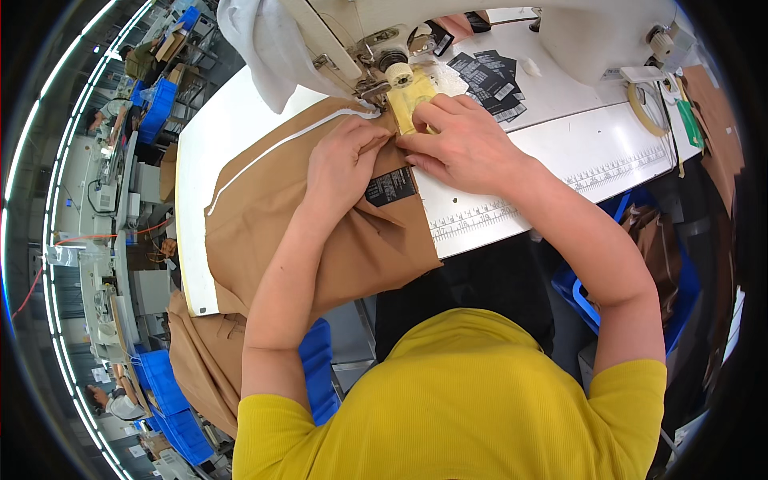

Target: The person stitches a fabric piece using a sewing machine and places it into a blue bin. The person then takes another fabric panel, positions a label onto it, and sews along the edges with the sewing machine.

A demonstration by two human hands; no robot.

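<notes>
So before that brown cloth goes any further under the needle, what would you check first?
1. Left hand flat on the brown fabric: ok.
2. Right hand pinching the fabric edge beside the presser foot: ok.
3. Fingertips apart from the needle: cannot tell, they look close.
4. Black label lying flat on the fabric: ok.
5. Fabric free of folds near the foot: not ok, it bunches under the left hand.

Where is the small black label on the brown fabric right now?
The black label lies on the brown fabric near the picture's centre, just below the left hand and right hand.
</notes>
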